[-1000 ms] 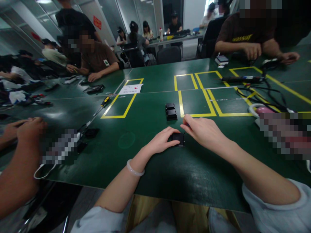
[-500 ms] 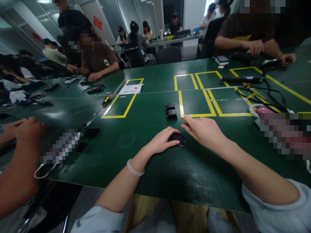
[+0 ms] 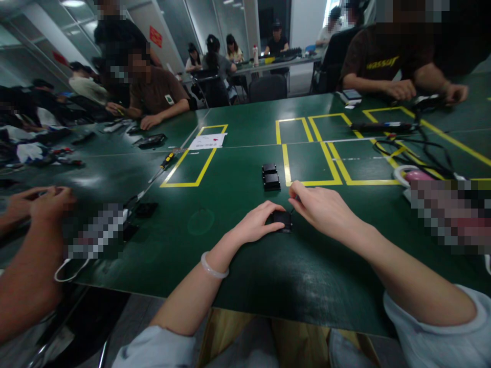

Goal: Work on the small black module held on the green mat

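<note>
A small black square box [image 3: 283, 220] lies on the green table, gripped along its left part by my left hand [image 3: 261, 221], thumb at the near side and fingers at the far side. At its right edge, my right hand [image 3: 312, 201] is closed in a pinch on a thin dark tool [image 3: 292, 209]. The tool's tip reaches down to the box's right side; its kind is too small to make out. Just beyond the left hand, a black two-part block [image 3: 271, 177] with small shiny pins along its sides rests on the table.
Yellow tape rectangles [image 3: 312, 183] mark the green table. Black cables [image 3: 416, 153] and a blurred pink-topped pouch stand at right. A phone-like blurred item [image 3: 100, 225], a yellow-handled screwdriver [image 3: 167, 161] and a paper sheet [image 3: 209, 140] lie at left. A co-worker's hands [image 3: 51, 202] are at far left.
My two hands, the black box and the thin tool stay almost where they were. The co-worker across on the right has lowered a hand to the table.
</note>
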`<state>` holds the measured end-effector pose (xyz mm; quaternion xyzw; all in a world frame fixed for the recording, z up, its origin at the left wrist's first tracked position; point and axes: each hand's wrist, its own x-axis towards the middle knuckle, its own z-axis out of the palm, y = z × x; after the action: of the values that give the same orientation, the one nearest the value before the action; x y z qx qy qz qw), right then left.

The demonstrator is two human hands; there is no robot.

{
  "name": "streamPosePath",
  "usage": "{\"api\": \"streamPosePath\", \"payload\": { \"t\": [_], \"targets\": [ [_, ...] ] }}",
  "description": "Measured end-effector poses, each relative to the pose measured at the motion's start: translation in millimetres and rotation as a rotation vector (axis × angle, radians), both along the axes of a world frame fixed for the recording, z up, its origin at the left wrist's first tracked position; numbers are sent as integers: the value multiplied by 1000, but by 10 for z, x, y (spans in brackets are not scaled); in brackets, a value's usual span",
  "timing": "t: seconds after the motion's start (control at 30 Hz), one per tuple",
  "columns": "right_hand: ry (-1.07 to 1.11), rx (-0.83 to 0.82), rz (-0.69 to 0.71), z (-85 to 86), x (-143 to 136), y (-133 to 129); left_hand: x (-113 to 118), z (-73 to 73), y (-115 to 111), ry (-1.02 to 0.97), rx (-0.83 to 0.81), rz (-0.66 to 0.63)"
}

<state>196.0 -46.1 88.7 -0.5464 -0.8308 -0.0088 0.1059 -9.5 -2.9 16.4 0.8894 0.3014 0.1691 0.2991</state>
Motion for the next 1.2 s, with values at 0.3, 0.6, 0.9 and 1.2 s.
{"api": "streamPosePath", "payload": {
  "t": [0.3,0.6,0.9,1.2],
  "targets": [
    [32,16,-22,25,-9,-32,-3,-5,-5,-1,2,13],
    [-37,26,-25,20,-15,-10,5,-3,-1,2,-5,16],
    [6,13,-34,52,-9,-33,-2,3,-7,9,-4,16],
    [-66,15,-45,31,-18,-22,2,19,-10,9,-12,16]
  ]
}}
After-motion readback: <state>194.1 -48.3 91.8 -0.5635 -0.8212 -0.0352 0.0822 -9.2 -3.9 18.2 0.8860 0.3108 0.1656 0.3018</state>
